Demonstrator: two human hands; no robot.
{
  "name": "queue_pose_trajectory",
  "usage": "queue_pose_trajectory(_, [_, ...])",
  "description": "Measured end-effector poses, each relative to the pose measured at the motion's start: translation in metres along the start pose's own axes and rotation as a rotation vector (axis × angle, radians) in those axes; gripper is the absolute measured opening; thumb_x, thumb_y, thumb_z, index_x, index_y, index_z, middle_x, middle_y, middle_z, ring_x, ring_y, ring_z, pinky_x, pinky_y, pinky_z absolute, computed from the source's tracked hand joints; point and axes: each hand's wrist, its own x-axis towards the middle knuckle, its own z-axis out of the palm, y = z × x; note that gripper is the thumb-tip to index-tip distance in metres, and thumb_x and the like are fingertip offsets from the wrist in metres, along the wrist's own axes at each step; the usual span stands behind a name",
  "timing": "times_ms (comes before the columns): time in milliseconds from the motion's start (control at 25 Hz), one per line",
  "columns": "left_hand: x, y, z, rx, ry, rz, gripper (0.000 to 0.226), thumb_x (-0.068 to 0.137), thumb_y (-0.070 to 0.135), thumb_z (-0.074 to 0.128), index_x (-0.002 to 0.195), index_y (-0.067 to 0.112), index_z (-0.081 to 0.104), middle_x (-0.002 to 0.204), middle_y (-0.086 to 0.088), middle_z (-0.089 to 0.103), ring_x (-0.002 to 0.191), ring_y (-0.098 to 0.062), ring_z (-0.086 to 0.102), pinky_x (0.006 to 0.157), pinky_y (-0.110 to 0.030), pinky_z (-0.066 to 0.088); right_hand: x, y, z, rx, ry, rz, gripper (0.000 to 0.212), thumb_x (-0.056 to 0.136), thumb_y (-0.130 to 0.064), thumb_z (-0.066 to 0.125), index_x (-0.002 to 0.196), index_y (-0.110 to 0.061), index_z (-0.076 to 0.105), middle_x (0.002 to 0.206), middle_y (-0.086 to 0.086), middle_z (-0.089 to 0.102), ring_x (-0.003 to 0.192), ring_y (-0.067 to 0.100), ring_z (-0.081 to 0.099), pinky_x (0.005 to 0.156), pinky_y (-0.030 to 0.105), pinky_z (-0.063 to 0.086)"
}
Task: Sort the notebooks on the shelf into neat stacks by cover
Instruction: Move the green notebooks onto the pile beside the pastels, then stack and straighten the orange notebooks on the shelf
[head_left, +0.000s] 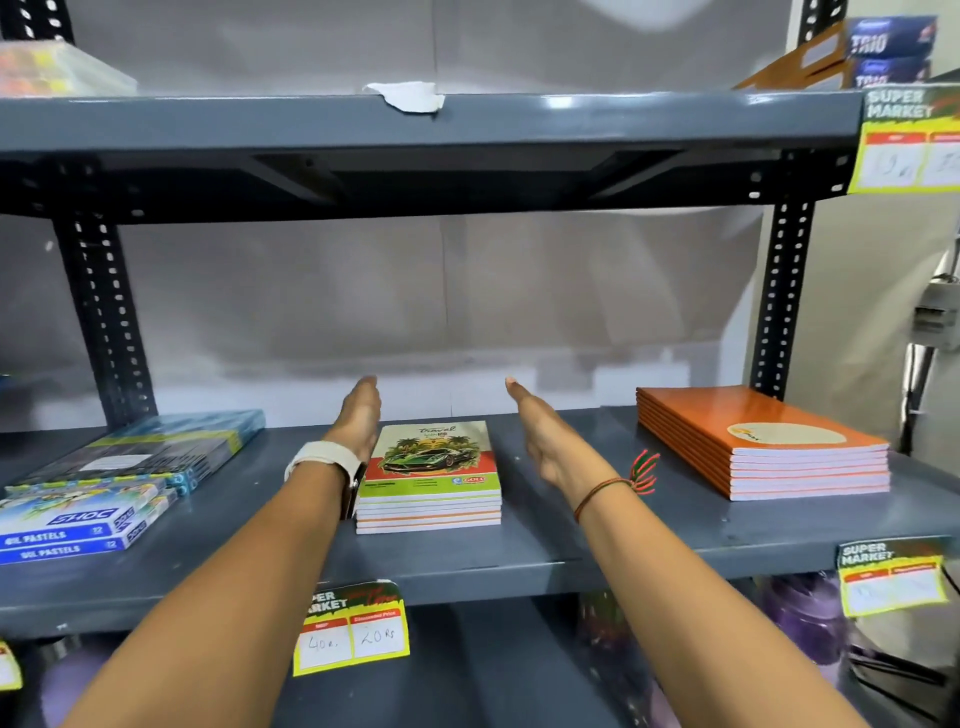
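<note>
A grey metal shelf unit (426, 122) fills the view, its boards carried on dark slotted uprights (784, 291). Behind it hangs a pale grey backing sheet (363, 291), creased and softly lit, with a vertical seam near the middle. A torn scrap of white paper (408, 96) lies on the upper board's edge. Yellow price tags (353, 631) hang from the board fronts. At far right stands a cream wall (852, 291).

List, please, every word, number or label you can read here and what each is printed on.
"Travel", "GOLD": car-cover notebook stack.
"OIL PASTELS", "12": blue boxes.
"SUPER MARKET", "40", "20 Rs": middle price tag.
"SUPER MARKET": right price tag, prices blurred.
"TRIO": top-right boxes.
Orange notebook stack: logo unreadable.
</note>
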Motion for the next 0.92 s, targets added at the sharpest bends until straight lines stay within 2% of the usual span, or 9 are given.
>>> queue_pose_trajectory(80, [-0.004,0.015,0.035,0.037,0.002,0.078,0.060,0.100,0.030,0.026,0.150,-0.002,0.013,0.158,-0.018,0.011,0.146,-0.037,0.012,0.117,-0.050,0.009,-0.001,-0.023,-0.026,-0.007,0.040,-0.101,0.066,0.100,-0.053,0.033,0.154,-0.018,0.019,0.163,0.001,0.015,0.151,0.023,0.013,0.120,0.040,0.012])
queue_pose_trajectory(320, [-0.045,0.026,0.187,-0.075,-0.140,0.116,0.055,0.102,0.034,0.025,0.153,0.011,0.020,0.160,-0.002,0.021,0.148,-0.020,0.021,0.118,-0.033,0.017,0.011,-0.079,-0.144,-0.015,0.277,-0.296,0.061,0.101,-0.045,0.036,0.152,-0.011,0.028,0.159,0.006,0.028,0.148,0.022,0.024,0.118,0.035,0.019])
queue_pose_trajectory(600, [-0.082,-0.026,0.293,-0.158,-0.246,-0.093,0.054,0.103,0.033,0.024,0.152,0.011,0.021,0.159,-0.006,0.021,0.147,-0.023,0.022,0.118,-0.035,0.017,0.026,-0.058,-0.276,-0.132,0.292,-0.201,0.068,0.098,-0.053,0.036,0.153,-0.015,0.024,0.161,0.002,0.023,0.149,0.019,0.020,0.122,0.041,0.014])
queue_pose_trajectory(680, [-0.087,-0.040,0.309,-0.169,-0.252,-0.140,0.053,0.104,0.034,0.024,0.152,0.011,0.023,0.158,-0.007,0.024,0.146,-0.024,0.024,0.117,-0.035,0.019,0.025,-0.047,-0.309,-0.162,0.265,-0.138,0.079,0.089,-0.067,0.044,0.150,-0.018,0.032,0.155,-0.003,0.033,0.145,0.019,0.029,0.118,0.040,0.023])
queue_pose_trajectory(720, [-0.090,-0.045,0.315,-0.172,-0.270,-0.152,0.053,0.104,0.035,0.024,0.151,0.012,0.023,0.158,-0.008,0.026,0.144,-0.025,0.027,0.116,-0.035,0.022,0.032,-0.038,-0.330,-0.163,0.248,-0.114,0.092,0.073,-0.079,0.052,0.144,-0.022,0.041,0.148,-0.005,0.042,0.138,0.019,0.039,0.111,0.039,0.032])
queue_pose_trajectory(760, [-0.092,-0.050,0.320,-0.178,-0.284,-0.163,0.051,0.104,0.036,0.024,0.150,0.013,0.026,0.155,-0.010,0.031,0.139,-0.025,0.035,0.113,-0.036,0.027,0.041,-0.029,-0.350,-0.166,0.238,-0.078,0.102,0.057,-0.086,0.060,0.137,-0.023,0.047,0.141,-0.005,0.048,0.131,0.019,0.046,0.104,0.036,0.040])
queue_pose_trajectory(800, [-0.092,-0.055,0.325,-0.193,-0.288,-0.177,0.047,0.104,0.037,0.023,0.146,0.016,0.032,0.147,-0.011,0.041,0.128,-0.025,0.045,0.107,-0.035,0.033,0.045,-0.023,-0.363,-0.176,0.244,-0.033,0.105,0.057,-0.085,0.061,0.139,-0.021,0.047,0.145,-0.001,0.047,0.131,0.020,0.047,0.101,0.034,0.043])
queue_pose_trajectory(880, [-0.085,-0.064,0.333,-0.208,-0.295,-0.223,0.037,0.103,0.041,0.022,0.123,0.020,0.046,0.117,-0.009,0.059,0.098,-0.023,0.055,0.086,-0.031,0.044,0.035,-0.017,-0.371,-0.222,0.248,0.070,0.081,0.089,-0.066,0.044,0.148,-0.010,0.036,0.147,0.007,0.045,0.133,0.027,0.046,0.102,0.033,0.040])
queue_pose_trajectory(920, [-0.081,-0.069,0.336,-0.196,-0.311,-0.244,0.042,0.102,0.043,0.021,0.113,0.016,0.051,0.101,-0.010,0.063,0.086,-0.024,0.058,0.074,-0.029,0.047,0.031,-0.015,-0.372,-0.247,0.231,0.119,0.072,0.097,-0.057,0.035,0.147,-0.005,0.037,0.137,0.010,0.053,0.123,0.028,0.053,0.096,0.033,0.043])
